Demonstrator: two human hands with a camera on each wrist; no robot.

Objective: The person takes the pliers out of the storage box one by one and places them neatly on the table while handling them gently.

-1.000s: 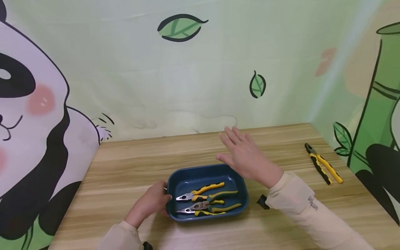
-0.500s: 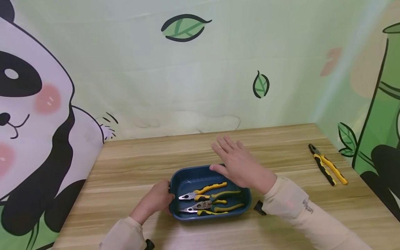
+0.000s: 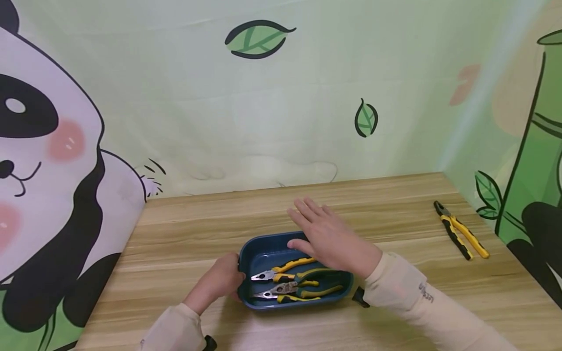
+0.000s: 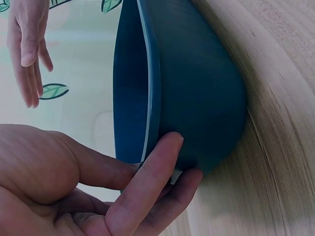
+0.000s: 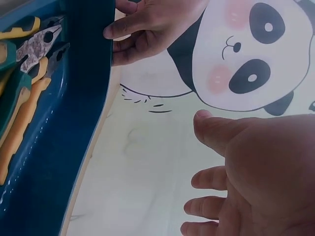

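Note:
My left hand [image 3: 219,279] pinches the left rim of a dark blue plastic bin [image 3: 263,242]; in the left wrist view the thumb is inside the rim and the fingers [image 4: 147,187] press the outer wall. Several pliers lie in the bin, among them yellow-and-black combination pliers [image 3: 295,264] and pliers with green-and-yellow handles [image 3: 320,293]. Over the bin's far right corner hovers my right hand [image 3: 335,241], its fingers spread and straight, holding nothing. It hides that corner of the rim in the head view. The right wrist view shows its palm [image 5: 270,167] beside the bin.
Another pair of yellow-and-black pliers [image 3: 458,231] lies with handles spread on the right of the wooden table [image 3: 193,219]. A printed backdrop [image 3: 197,107] with a panda and leaves rises behind the table's back edge.
My right hand has drifted left and a little lower over the bin, fingers still straight. The left hand keeps its grip on the rim. The view has shifted slightly.

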